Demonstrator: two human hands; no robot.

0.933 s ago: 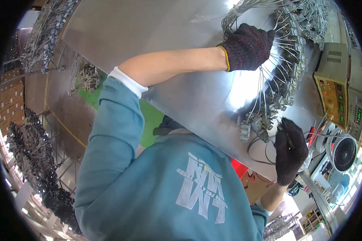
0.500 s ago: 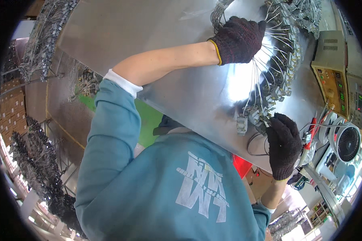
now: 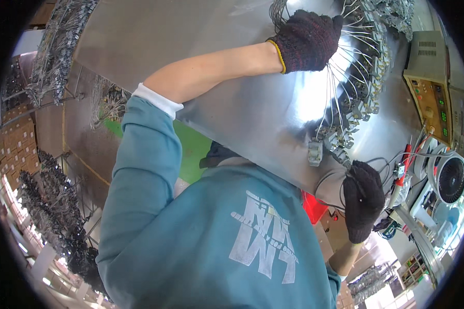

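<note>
My left hand point(image 3: 308, 41), in a dark knitted glove with a yellow cuff, is closed around a bundle of thin white wires point(image 3: 351, 57). The wires fan out to the right, to a curved row of small metal-and-plastic connector parts point(image 3: 372, 91). At the near end of the row lies a pale blocky part point(image 3: 315, 153). My right hand point(image 3: 364, 198), gloved the same way, is near the table's front edge beside a loop of grey cable point(image 3: 322, 181), a little apart from the parts. Its fingers are curled, and they hide whatever is in them.
All this lies on a shiny metal table point(image 3: 201, 36). At the right are a yellow-fronted bench instrument point(image 3: 429, 108), a small round fan point(image 3: 451, 177) and red-handled tools point(image 3: 405, 164). A red bin point(image 3: 313, 207) sits below the edge. Racks of hanging wire assemblies point(image 3: 59, 46) stand left.
My right hand has drawn back from the near end of the row, toward the table edge. My left hand has shifted slightly farther away, still around the wires. The whole view has moved a little.
</note>
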